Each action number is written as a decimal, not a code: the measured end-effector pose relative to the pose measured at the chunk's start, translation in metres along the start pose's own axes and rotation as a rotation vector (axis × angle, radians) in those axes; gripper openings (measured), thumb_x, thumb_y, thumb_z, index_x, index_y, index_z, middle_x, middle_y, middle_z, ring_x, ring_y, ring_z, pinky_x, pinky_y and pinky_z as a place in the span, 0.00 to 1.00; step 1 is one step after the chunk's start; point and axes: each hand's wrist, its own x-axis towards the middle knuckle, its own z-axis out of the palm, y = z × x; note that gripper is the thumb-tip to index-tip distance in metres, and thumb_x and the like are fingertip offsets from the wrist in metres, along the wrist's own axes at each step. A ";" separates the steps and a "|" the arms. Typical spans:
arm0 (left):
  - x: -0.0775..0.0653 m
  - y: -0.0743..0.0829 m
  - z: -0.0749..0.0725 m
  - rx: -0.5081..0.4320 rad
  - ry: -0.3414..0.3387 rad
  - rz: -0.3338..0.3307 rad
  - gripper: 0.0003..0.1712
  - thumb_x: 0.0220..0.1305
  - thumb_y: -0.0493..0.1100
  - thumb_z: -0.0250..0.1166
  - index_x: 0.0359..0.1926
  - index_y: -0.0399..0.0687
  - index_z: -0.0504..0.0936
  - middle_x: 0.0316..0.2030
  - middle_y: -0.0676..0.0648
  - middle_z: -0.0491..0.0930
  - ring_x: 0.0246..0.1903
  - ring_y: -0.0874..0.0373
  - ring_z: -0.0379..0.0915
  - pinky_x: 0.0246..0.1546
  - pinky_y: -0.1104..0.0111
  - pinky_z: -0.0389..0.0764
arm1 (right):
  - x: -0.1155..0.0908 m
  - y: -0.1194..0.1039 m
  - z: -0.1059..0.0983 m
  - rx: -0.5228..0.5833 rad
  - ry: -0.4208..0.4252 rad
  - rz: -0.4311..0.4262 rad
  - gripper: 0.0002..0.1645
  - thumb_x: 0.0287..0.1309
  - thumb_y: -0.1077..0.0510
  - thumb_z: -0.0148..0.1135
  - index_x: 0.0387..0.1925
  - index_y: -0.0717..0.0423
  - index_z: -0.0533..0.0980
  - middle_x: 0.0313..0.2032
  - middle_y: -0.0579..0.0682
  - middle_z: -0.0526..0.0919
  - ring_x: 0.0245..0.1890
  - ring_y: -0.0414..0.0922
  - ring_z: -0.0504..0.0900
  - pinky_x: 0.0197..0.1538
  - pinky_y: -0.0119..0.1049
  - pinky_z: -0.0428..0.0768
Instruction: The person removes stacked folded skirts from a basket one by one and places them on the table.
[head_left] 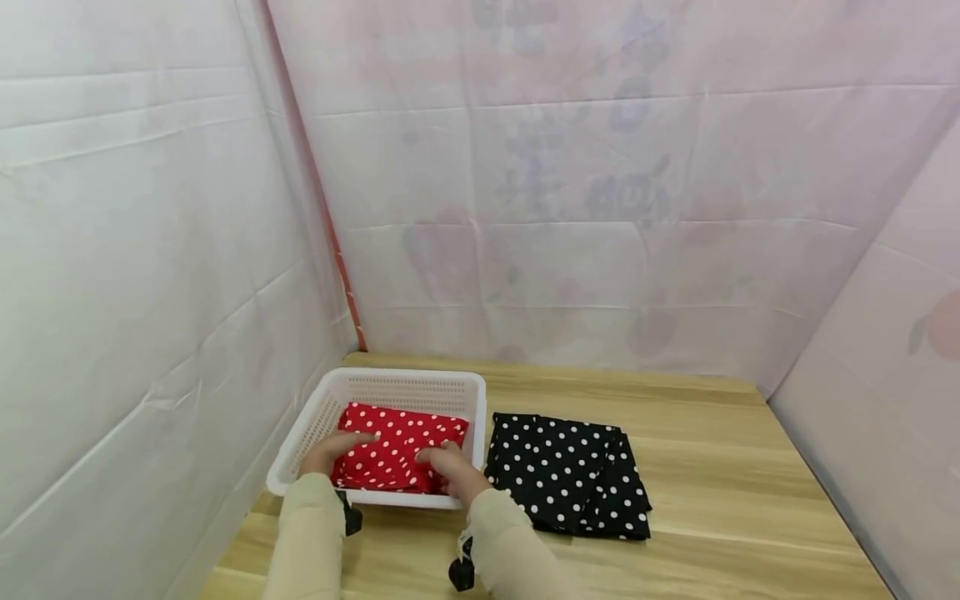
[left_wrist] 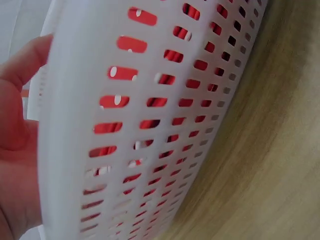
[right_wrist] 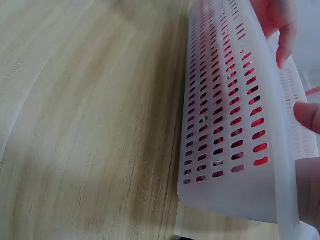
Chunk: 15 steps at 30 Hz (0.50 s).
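A folded red cloth with white polka dots [head_left: 397,433] lies inside a white perforated plastic basket [head_left: 408,375]. My left hand [head_left: 330,452] reaches over the basket's near left side, its fingers extended over the left part of the red cloth. From the near right, my right hand [head_left: 459,472] comes over the rim with its fingertips at the cloth's right part. Both wrist views look at the outside of the basket wall, with red showing through its slots. That wall hides part of each hand's fingers.
Just right of the basket, a folded black cloth with white dots [head_left: 555,475] lies on the wooden table [head_left: 720,467]. White sheeting [head_left: 187,275] stands along the left, with more sheeting at the back and right.
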 end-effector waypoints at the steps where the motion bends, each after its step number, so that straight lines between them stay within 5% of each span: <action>1: 0.000 0.000 0.000 0.002 0.001 -0.002 0.50 0.55 0.52 0.66 0.65 0.26 0.49 0.61 0.27 0.52 0.60 0.32 0.49 0.58 0.42 0.55 | 0.001 0.000 0.001 -0.009 -0.005 -0.007 0.38 0.49 0.58 0.64 0.59 0.69 0.60 0.41 0.58 0.71 0.40 0.54 0.70 0.41 0.47 0.75; 3: 0.001 -0.001 -0.001 -0.004 0.000 0.001 0.50 0.55 0.52 0.65 0.65 0.26 0.49 0.61 0.27 0.50 0.60 0.32 0.47 0.58 0.41 0.53 | 0.001 0.001 0.003 -0.032 -0.007 -0.028 0.39 0.49 0.57 0.64 0.60 0.70 0.61 0.45 0.60 0.70 0.44 0.55 0.69 0.46 0.51 0.73; 10: 0.005 -0.005 -0.007 -0.089 0.043 -0.007 0.46 0.54 0.55 0.66 0.62 0.31 0.56 0.58 0.31 0.58 0.54 0.35 0.58 0.48 0.46 0.70 | 0.009 0.004 0.007 -0.139 0.037 -0.094 0.35 0.48 0.57 0.66 0.57 0.68 0.66 0.49 0.60 0.72 0.46 0.55 0.70 0.52 0.52 0.69; 15: 0.005 -0.007 -0.007 -0.110 0.006 -0.013 0.50 0.52 0.54 0.69 0.63 0.28 0.51 0.57 0.30 0.57 0.53 0.36 0.57 0.51 0.49 0.68 | 0.006 0.000 0.002 -0.140 0.014 -0.100 0.38 0.48 0.55 0.66 0.58 0.67 0.63 0.49 0.59 0.70 0.49 0.56 0.68 0.55 0.56 0.65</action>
